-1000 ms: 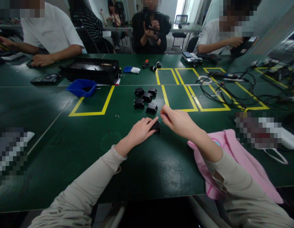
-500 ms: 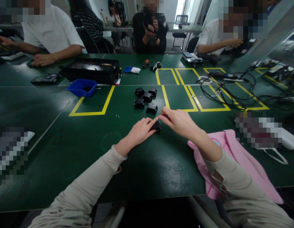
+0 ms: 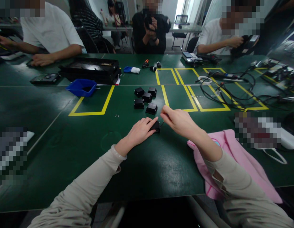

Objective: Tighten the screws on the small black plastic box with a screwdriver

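Observation:
My left hand [image 3: 140, 130] presses a small black box [image 3: 157, 128] against the green table, with fingers over its top and thumb along its near side. My right hand [image 3: 177, 119] is closed in a pinch around a thin dark tool [image 3: 162, 123]. Only the tool's slim shaft shows; it slants down to the right end of the box, and its handle is hidden in the fingers. Just beyond my hands sits a loose group of similar black boxes [image 3: 152, 108] with small light bits at their corners. Tiny screw-like pieces [image 3: 117, 116] lie to their left.
A blue bin [image 3: 81, 90] and a large black casing [image 3: 89, 71] stand at the back left. Cables [image 3: 229, 90] sprawl across yellow tape outlines on the right. Pink cloth [image 3: 230, 155] lies under my right forearm. Co-workers sit along the far side.
My right hand has shifted very slightly, and more of the tool's shaft now shows beside the box. My left hand and the box have stayed in place.

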The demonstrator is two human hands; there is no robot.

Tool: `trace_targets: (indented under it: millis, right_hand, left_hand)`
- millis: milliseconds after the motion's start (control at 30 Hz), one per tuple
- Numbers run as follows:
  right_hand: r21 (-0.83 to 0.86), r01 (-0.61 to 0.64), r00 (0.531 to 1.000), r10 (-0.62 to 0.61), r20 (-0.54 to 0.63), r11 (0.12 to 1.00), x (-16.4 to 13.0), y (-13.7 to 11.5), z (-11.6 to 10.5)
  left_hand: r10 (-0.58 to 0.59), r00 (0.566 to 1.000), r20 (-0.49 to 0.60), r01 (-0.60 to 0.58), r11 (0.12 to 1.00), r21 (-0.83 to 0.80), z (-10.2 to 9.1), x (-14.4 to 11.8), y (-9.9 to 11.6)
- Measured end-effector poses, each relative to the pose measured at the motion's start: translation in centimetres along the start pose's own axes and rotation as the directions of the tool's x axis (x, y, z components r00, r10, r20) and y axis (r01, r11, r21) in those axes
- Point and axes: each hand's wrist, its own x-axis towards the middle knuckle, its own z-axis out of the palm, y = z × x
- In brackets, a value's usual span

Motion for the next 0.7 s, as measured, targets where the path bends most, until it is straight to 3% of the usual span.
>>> trace_targets:
  millis: [700]
  right_hand:
    - [-0.018,-0.003,0.999,0.002,-0.033,1.000,-0.05,0.08,0.26]
  left_hand:
    - [-0.003,1.000,-0.005,0.003,1.000,-0.009,0.03,-0.01,0.02]
